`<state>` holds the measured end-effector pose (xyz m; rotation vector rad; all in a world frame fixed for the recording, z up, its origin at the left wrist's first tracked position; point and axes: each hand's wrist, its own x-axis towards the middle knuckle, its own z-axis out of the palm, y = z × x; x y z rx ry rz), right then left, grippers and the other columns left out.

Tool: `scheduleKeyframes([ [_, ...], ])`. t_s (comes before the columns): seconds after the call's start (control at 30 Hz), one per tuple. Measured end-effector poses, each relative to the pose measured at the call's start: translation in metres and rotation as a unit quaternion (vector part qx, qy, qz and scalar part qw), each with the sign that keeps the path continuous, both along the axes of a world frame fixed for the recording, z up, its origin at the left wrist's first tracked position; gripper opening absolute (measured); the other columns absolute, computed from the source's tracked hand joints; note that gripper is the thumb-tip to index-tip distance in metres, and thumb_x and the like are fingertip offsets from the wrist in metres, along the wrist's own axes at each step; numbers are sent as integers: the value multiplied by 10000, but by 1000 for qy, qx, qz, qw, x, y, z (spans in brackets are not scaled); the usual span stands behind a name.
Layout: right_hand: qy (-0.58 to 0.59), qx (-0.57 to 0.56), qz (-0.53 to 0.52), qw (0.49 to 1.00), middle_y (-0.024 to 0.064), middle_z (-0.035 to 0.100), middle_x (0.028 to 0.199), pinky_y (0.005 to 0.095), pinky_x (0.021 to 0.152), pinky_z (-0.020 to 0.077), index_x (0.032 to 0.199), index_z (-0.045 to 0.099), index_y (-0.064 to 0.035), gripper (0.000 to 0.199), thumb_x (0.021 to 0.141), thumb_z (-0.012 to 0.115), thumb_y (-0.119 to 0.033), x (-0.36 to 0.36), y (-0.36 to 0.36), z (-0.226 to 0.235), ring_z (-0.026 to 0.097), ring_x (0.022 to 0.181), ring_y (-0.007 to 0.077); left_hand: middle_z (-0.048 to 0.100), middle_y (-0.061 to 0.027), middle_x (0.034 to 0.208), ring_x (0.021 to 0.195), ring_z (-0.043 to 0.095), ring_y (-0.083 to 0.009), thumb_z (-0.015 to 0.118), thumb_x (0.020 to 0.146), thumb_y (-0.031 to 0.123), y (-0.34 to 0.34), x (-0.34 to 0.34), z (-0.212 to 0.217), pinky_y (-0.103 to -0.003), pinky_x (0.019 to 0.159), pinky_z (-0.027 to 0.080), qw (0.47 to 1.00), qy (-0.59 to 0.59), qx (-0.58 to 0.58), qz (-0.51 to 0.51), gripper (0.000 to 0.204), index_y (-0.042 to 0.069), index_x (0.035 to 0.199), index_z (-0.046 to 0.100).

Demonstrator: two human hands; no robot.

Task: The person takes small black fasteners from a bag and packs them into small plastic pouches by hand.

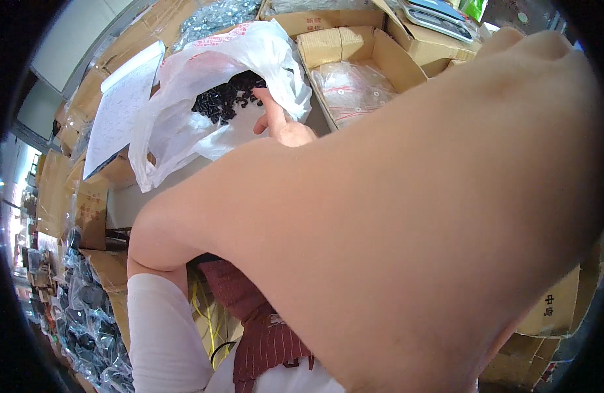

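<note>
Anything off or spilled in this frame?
No spill: the black parts sit inside the white bag, left hand at its mouth. One oddity: a bare arm fills most of the view, hiding the right hand.

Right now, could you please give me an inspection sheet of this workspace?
Surface: table mostly covered; only a pale strip shows.
Job's things: white plastic bag lying open, small black parts inside.
Clutter: open cardboard box holding clear packets; a sheet of paper; more cartons; dark bagged goods at lower left.
Hands: left hand at the bag's mouth, fingers loosely open, touching the plastic. Right hand raised close to the camera, blurred; grip cannot be told. Its forearm blocks much of the view.
Cables: thin yellow strands below the table edge.
Surroundings: a weighing scale on a carton at the top.
</note>
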<state>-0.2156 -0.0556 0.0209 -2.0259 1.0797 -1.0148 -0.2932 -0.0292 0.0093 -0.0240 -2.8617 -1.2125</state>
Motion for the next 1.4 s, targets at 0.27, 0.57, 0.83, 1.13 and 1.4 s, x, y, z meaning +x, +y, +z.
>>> scheduleKeyframes([
  [0.27,-13,-5,-1,1000,170,649,1184,440,923,522,1625,153,-107,1044,860,781,-441,-3,-4,-3,691,1039,411,665,-175,1125,1009,636,-257,811,803,332,-3,-36,-7,-328,855,520,1000,24,7,-10,611,-42,1255,639],
  [0.57,-100,-4,55,993,250,668,1247,544,1069,410,1659,168,-200,1024,882,798,-416,8,-12,-17,664,1124,381,659,-183,1136,1023,625,-272,826,773,362,25,-5,17,-342,875,512,996,75,39,-43,652,-37,1252,639],
  [0.83,-40,20,27,999,176,638,1225,362,666,555,1618,183,-56,1158,784,907,-403,-5,5,12,678,680,237,653,-190,1145,1036,615,-287,840,746,389,51,94,98,-354,894,504,945,276,151,-93,687,-33,1250,639],
  [1.13,-10,-94,38,995,195,673,1154,346,641,559,1613,140,-23,1190,791,901,-424,9,-3,-1,663,668,220,646,-198,1155,1051,604,-302,855,715,419,46,48,108,-368,914,496,896,427,124,1,728,-29,1247,640],
  [1.4,-9,-57,25,998,164,657,1174,321,647,553,1603,162,-15,1180,788,908,-428,-3,1,0,645,665,194,640,-204,1164,1064,594,-316,868,688,445,63,52,118,-380,932,489,875,465,132,-18,764,-25,1245,640],
])
